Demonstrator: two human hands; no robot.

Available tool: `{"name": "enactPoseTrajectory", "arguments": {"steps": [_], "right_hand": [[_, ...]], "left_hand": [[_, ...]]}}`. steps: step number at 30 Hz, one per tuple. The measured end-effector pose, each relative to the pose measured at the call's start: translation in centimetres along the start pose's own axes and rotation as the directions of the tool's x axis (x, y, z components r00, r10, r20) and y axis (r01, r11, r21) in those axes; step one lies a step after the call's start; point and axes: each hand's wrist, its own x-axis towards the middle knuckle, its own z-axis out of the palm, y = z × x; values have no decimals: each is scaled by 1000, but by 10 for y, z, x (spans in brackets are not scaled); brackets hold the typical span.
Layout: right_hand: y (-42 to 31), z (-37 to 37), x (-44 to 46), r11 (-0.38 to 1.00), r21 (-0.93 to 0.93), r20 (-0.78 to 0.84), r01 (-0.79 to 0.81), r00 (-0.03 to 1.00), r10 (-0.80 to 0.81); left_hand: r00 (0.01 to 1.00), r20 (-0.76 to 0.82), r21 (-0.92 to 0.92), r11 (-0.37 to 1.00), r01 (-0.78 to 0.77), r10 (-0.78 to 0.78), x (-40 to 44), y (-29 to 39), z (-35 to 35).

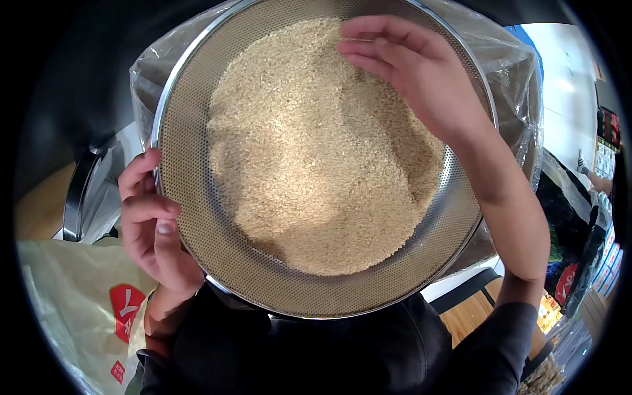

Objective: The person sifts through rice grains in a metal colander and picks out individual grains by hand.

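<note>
A wide round metal sieve [181,141] with fine holes and a shiny rim fills the middle of the view. Pale grain [309,145] is spread in a broad layer over its bottom. My left hand [155,224] is at the sieve's left edge, its fingers curled against the rim. Over the upper right of the grain is my right hand [415,66], fingers bent and partly apart, with nothing visible between them. Whether its fingertips touch the grain is unclear.
Clear plastic sheeting [517,85] lies around and below the sieve. A pale bag [72,296] with red marks stands at lower left. Dark packaging [569,230] is at the right, and a wooden surface [467,316] shows at lower right.
</note>
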Motion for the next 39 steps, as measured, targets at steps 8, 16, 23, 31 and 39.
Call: {"name": "enactPoseTrajectory", "arguments": {"steps": [8, 16, 23, 31, 39], "right_hand": [[8, 25, -9, 907, 333, 91, -256, 967, 239], [18, 50, -70, 618, 260, 511, -742, 649, 564], [16, 53, -104, 572, 29, 682, -820, 435, 588], [-15, 52, -86, 616, -274, 647, -739, 332, 686], [11, 46, -60, 609, -783, 179, 124, 983, 30]], "left_hand": [[1000, 16, -8, 1000, 22, -21, -1, 2, -2], [999, 51, 16, 1000, 12, -13, 1, 3, -2], [998, 57, 44, 999, 20, -23, 1, 3, -4], [999, 28, 14, 999, -42, 41, 2, -4, -6], [998, 31, -10, 999, -46, 46, 3, -5, -5]]}}
